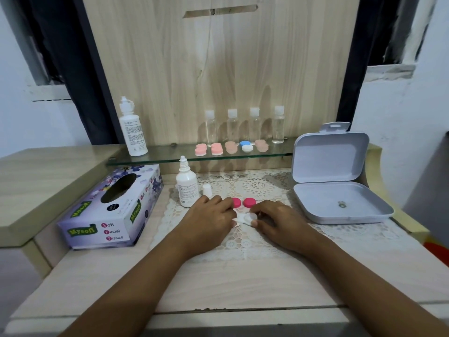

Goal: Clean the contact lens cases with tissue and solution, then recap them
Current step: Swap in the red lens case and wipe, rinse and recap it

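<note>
Head view. Wiping step: the right hand (279, 221) pinches the white lens case (251, 218) on the lace mat (233, 244); the left hand (210, 215) pinches tissue (239, 219) against it. Next, likely recapping: the pink caps (249, 202) need aligned threading.
</note>
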Demonstrator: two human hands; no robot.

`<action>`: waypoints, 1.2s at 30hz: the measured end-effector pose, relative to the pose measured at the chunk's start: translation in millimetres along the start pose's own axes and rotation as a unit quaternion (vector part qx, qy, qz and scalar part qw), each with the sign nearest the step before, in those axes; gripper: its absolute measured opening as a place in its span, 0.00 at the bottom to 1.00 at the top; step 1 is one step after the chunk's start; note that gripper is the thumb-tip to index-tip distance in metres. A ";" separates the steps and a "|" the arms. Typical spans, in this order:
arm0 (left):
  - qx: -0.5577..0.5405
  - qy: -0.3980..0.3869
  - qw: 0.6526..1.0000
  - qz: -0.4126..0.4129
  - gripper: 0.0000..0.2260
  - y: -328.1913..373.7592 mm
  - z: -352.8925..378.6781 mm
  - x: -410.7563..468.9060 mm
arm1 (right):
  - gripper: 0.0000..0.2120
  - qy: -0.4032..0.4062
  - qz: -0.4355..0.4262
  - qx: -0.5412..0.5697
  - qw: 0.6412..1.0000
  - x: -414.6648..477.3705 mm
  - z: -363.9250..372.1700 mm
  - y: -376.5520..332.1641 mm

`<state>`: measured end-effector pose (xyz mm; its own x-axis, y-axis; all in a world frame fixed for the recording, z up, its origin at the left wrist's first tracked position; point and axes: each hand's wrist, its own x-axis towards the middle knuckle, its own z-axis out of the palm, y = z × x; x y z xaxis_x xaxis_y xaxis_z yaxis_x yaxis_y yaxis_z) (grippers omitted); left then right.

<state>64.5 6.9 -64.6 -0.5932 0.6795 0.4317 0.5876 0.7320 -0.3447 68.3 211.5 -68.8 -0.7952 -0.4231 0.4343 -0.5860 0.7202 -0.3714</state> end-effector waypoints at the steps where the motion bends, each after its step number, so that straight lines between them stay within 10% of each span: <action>1: -0.011 0.000 1.000 -0.006 0.15 0.4 -0.4 0.8 | 0.11 0.000 -0.001 -0.001 1.000 0.1 0.1 0.2; 10: -0.230 -0.063 0.960 -0.145 0.11 3.2 2.9 3.0 | 0.12 0.002 -0.006 0.002 1.000 0.5 2.0 2.1; 25: -0.212 -0.050 0.962 -0.163 0.10 7.8 4.1 4.2 | 0.11 0.014 0.001 0.006 1.000 1.1 6.9 4.3; 36: -0.460 0.044 0.841 -0.282 0.01 0.3 -9.5 -1.1 | 0.16 0.008 0.019 0.009 1.000 -0.1 10.2 4.9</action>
<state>70.6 6.0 -57.3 -0.9012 0.2013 0.3839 0.4273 0.5617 0.7084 64.0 209.4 -79.1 -0.8150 -0.3863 0.4319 -0.5575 0.7259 -0.4029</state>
